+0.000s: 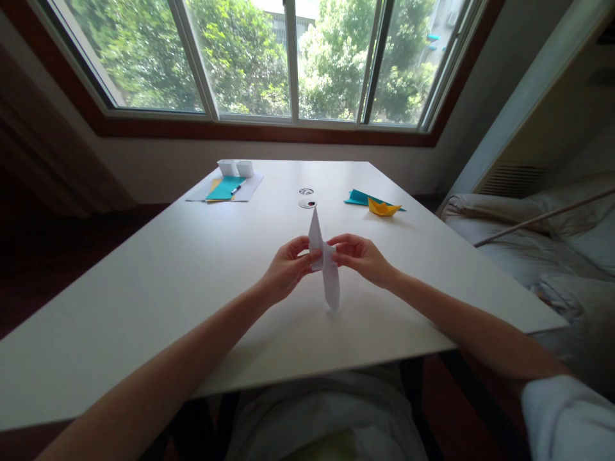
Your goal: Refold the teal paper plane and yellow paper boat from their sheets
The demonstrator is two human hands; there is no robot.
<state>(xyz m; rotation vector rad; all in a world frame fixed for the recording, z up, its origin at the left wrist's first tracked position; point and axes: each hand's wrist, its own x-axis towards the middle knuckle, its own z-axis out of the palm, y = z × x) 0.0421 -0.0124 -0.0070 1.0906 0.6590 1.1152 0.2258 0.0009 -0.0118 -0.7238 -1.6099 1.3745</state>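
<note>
A folded piece of white paper [330, 282] stands upright between my hands, its pointed tip up and its lower end close to the tabletop. My left hand [291, 264] pinches it from the left, thumb in front and fingers behind. From the right, my right hand [359, 257] grips a fold near its middle, fingers closed on the edge. Beyond the hands, a yellow paper boat [383, 207] sits in front of a folded teal paper [361, 198]. What the folded white shape is cannot be made out.
On the white table [192, 269], two small white boxes [235, 168] stand at the back left, behind teal sheets [225, 188], white sheets and a pen [237, 189]. Two round shiny discs [306, 203] lie mid-table. A padded seat [509, 224] is at the right; windows are behind.
</note>
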